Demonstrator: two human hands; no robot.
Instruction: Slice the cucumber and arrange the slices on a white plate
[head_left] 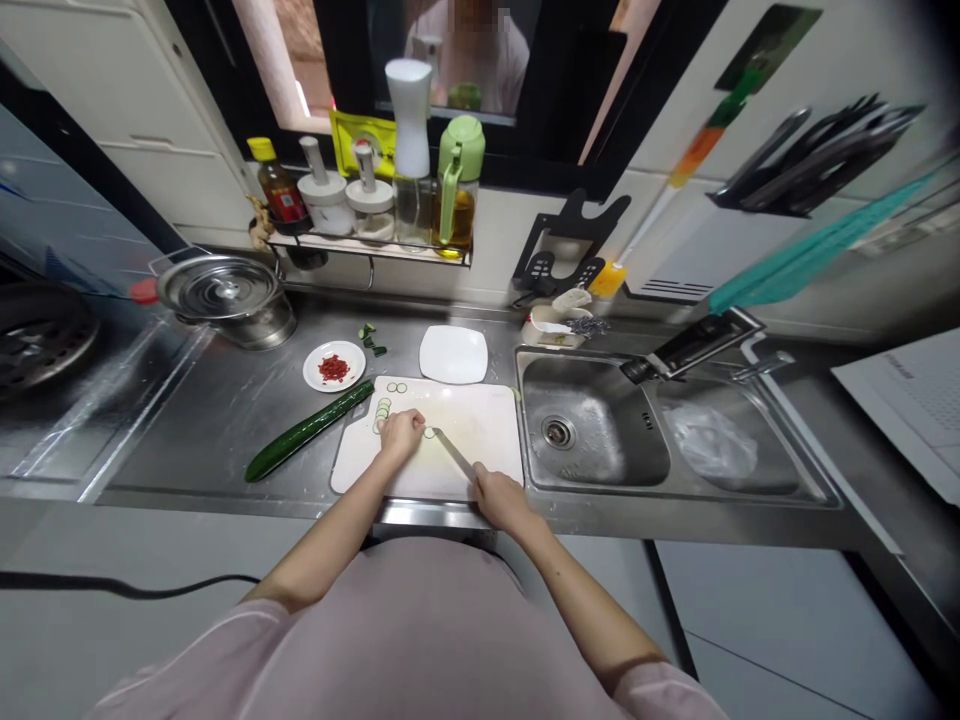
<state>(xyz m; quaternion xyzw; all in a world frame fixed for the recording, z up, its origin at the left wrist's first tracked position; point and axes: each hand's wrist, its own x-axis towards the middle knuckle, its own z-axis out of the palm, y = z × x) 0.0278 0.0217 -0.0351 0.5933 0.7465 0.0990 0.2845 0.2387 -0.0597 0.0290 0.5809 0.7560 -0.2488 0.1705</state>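
A white cutting board point(480, 460) lies on the steel counter. My right hand point(499, 495) is closed round the handle of a knife point(456, 455), whose blade points up and left over the board. The blade's tip is beside a thin cucumber slice point(430, 433). Just left of that slice, my left hand point(403, 432) rests over the board with its fingers bent together; what they hold, if anything, is hidden. A row of overlapping cucumber slices point(383, 408) lies against its left side, and two slices point(397, 387) are near the board's top edge.
A long cucumber point(307, 433) lies left of the board. Behind are a plate of red pieces point(334, 367), green scraps point(371, 340) and a white plate point(453, 354). A lidded pot point(232, 300) stands at left, a sink point(592, 425) at right, a condiment shelf point(375, 245) above.
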